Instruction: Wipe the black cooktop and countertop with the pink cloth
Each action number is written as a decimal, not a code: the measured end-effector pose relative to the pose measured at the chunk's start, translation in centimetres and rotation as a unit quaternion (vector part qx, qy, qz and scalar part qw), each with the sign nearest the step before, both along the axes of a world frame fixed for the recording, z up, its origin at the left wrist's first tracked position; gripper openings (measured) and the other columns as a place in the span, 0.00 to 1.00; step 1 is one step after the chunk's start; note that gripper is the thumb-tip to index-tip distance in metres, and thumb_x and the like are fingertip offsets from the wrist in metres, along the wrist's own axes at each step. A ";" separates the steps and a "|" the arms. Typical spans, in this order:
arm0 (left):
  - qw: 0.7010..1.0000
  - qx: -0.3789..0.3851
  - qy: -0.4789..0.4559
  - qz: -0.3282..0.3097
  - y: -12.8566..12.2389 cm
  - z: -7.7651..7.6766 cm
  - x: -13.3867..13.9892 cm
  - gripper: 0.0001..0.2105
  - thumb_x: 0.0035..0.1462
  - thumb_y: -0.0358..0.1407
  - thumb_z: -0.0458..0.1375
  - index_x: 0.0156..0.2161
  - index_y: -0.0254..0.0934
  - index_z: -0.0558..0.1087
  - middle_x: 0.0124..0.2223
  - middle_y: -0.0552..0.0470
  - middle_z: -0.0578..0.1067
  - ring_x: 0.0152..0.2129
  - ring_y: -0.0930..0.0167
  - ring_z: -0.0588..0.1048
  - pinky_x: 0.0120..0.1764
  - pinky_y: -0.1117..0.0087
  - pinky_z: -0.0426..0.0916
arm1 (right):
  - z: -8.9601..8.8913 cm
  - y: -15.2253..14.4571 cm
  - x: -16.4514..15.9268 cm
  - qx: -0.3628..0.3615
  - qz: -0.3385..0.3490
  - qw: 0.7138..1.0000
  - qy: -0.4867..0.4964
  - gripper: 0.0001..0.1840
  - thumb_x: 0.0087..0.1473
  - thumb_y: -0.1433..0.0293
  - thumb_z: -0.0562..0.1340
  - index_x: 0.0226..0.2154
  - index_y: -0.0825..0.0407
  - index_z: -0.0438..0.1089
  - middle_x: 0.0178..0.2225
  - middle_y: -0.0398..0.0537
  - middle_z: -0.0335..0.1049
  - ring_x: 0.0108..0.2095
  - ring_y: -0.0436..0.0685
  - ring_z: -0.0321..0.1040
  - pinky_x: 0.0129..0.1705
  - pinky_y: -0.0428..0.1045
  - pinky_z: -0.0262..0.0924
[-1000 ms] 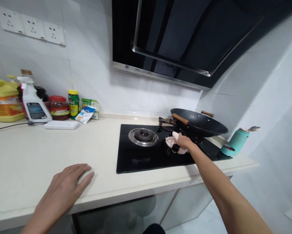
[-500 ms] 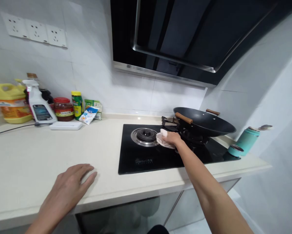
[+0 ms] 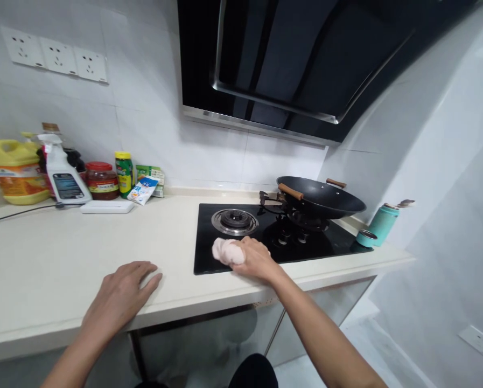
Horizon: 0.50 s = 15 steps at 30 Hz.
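Your right hand (image 3: 254,258) gripped the pale cloth (image 3: 227,251) in its fingers on the cooktop (image 3: 333,245), front left; your left hand (image 3: 120,291) lay on the surface (image 3: 160,231), thumb apart from its fingers.

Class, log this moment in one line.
right hand: pink cloth, on gas hob | left hand: on countertop | wok: hob's right side

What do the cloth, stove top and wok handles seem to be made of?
Cloth: matte fabric, judging by its soft bunching; fibre unclear. Stove top: probably glass, being smooth, black and glossy. Wok handles: likely wood, from their warm brown colour.
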<state>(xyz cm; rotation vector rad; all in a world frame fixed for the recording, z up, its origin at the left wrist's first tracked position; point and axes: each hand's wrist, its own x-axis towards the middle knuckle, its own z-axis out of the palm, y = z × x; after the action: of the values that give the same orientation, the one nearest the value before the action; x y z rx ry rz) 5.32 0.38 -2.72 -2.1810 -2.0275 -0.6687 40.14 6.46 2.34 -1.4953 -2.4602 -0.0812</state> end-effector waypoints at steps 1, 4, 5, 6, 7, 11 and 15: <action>1.000 0.002 0.001 -0.002 0.0 0.0 0.0 0.24 0.63 0.52 0.47 0.49 0.40 0.78 0.56 0.44 0.78 0.55 0.54 0.72 0.55 0.52 0.64 | -0.4 -1.2 -0.5 0.009 0.026 1.000 0.006 0.32 0.51 0.54 0.67 0.57 0.39 0.68 0.47 0.50 0.69 0.44 0.61 0.67 0.46 0.54 0.57; 1.000 0.006 -0.002 -0.003 -0.2 0.2 0.1 0.24 0.63 0.52 0.47 0.49 0.40 0.78 0.56 0.44 0.78 0.55 0.54 0.72 0.55 0.53 0.64 | -1.3 -4.2 -0.3 0.028 0.083 0.996 0.032 0.29 0.49 0.62 0.69 0.55 0.41 0.70 0.48 0.49 0.68 0.45 0.60 0.64 0.48 0.54 0.55; 1.000 0.005 -0.004 -0.002 -0.2 0.3 0.1 0.24 0.63 0.52 0.47 0.49 0.40 0.78 0.56 0.44 0.78 0.55 0.54 0.72 0.55 0.53 0.64 | -1.6 -4.9 0.3 0.028 0.093 0.994 0.044 0.27 0.49 0.64 0.69 0.54 0.41 0.70 0.48 0.48 0.68 0.45 0.59 0.64 0.48 0.53 0.54; 1.000 0.005 -0.006 -0.002 -0.3 0.4 0.2 0.24 0.63 0.52 0.47 0.49 0.40 0.78 0.56 0.44 0.78 0.55 0.54 0.72 0.55 0.53 0.64 | -1.8 -5.5 1.2 0.024 0.100 0.993 0.056 0.26 0.49 0.66 0.68 0.53 0.41 0.70 0.47 0.47 0.69 0.45 0.58 0.64 0.48 0.52 0.54; 1.000 0.006 -0.009 -0.001 -0.4 0.4 0.2 0.24 0.62 0.52 0.47 0.49 0.40 0.78 0.56 0.44 0.78 0.55 0.54 0.72 0.54 0.53 0.65 | -1.9 -5.9 2.3 0.019 0.102 0.992 0.065 0.24 0.50 0.68 0.67 0.52 0.42 0.71 0.45 0.46 0.69 0.44 0.58 0.64 0.47 0.51 0.55; 1.000 0.020 -0.015 -0.003 -0.3 0.2 0.1 0.24 0.62 0.52 0.48 0.49 0.40 0.79 0.55 0.44 0.78 0.54 0.54 0.73 0.54 0.54 0.65 | -2.4 -6.1 8.8 0.023 0.064 0.994 0.081 0.20 0.52 0.72 0.63 0.49 0.44 0.73 0.42 0.47 0.71 0.43 0.57 0.66 0.46 0.50 0.57; 1.000 0.027 -0.014 -0.006 -0.1 -0.2 -0.1 0.23 0.62 0.51 0.48 0.49 0.41 0.79 0.55 0.44 0.78 0.54 0.54 0.73 0.55 0.54 0.65 | -3.6 -5.2 17.5 0.037 -0.017 0.994 0.101 0.19 0.54 0.69 0.60 0.49 0.45 0.74 0.45 0.49 0.72 0.44 0.58 0.69 0.45 0.51 0.62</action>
<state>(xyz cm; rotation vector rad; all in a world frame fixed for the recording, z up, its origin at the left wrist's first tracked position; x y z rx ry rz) 5.18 0.30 -2.90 -2.1678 -1.9870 -0.7491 57.61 1.23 -1.23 -1.4390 -2.2475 -0.0264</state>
